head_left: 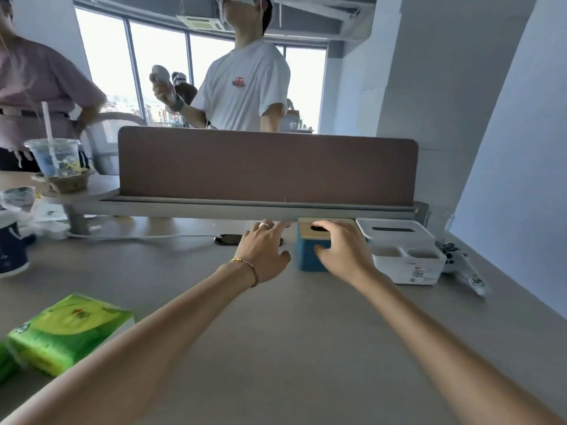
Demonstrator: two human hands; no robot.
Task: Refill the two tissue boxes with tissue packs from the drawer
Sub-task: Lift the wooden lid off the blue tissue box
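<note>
A blue tissue box (307, 258) with a wooden slotted lid stands at the back of the desk under the divider. My right hand (346, 251) lies over its lid and front, thumb on the blue side, fingers curled on the wooden top. Just left of the box, my left hand (264, 253) hovers with spread fingers and holds nothing. A white tissue box (408, 265) with a slotted lid and front compartments stands right of the blue one. Green tissue packs (66, 331) lie at the desk's near left edge.
A brown divider panel (267, 167) runs along the desk's back. A plastic cup with a straw (55, 157) sits on a raised shelf at left, a dark cup (10, 250) below it. A cable and black oval grommet (228, 239) lie behind my left hand. Two people stand beyond the divider.
</note>
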